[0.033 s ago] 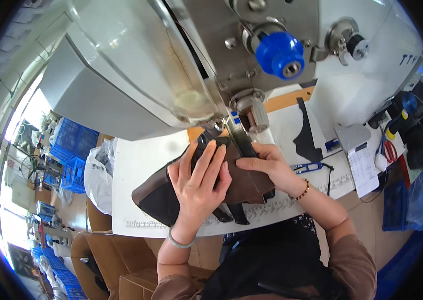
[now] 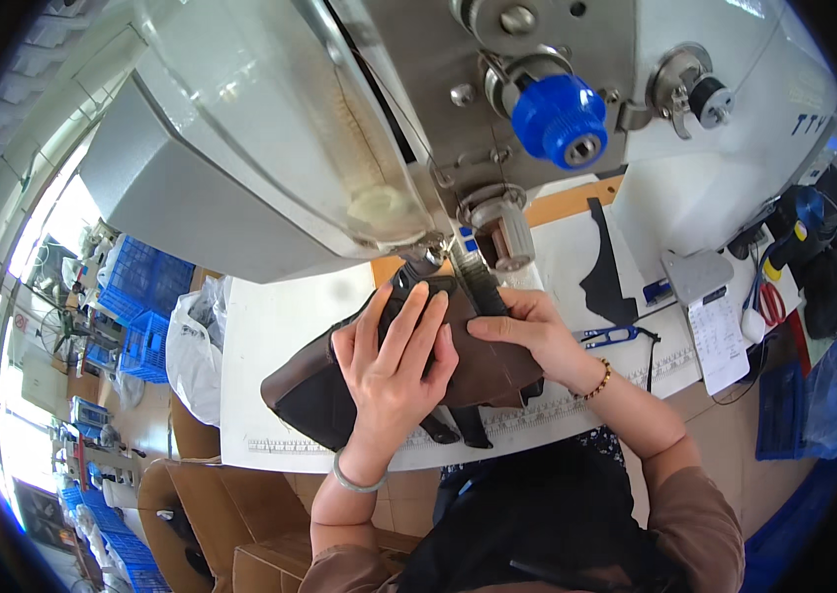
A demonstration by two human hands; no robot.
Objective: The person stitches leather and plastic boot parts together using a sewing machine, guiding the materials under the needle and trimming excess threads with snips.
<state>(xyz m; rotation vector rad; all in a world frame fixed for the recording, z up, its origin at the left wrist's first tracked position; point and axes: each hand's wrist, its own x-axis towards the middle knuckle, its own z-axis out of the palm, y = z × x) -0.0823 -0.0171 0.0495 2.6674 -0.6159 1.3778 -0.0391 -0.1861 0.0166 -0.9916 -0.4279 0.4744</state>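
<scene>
A dark brown and black leather workpiece (image 2: 487,368), folded and bulky, lies under the head of a sewing machine (image 2: 240,158). My left hand (image 2: 394,361) rests flat on top of it, fingers stretched toward the needle area. At the workpiece's right edge, my right hand (image 2: 542,331) pinches the leather, thumb on top and the other fingers mostly hidden. A dark ribbed strip (image 2: 478,282) runs from beside that thumb up to the needle area. Two dark strap-like ends (image 2: 473,427) hang out below the leather. The needle tip itself is too small to make out.
A blue knob (image 2: 559,121) juts from the machine. Right of my hands lie a black cut piece (image 2: 604,272), a blue tool (image 2: 608,337), red-handled scissors (image 2: 772,304) and a paper (image 2: 717,341). A white bag (image 2: 198,346) and cardboard box (image 2: 211,514) stand left.
The view has shifted very slightly. Both hands and the leather workpiece keep practically the same places.
</scene>
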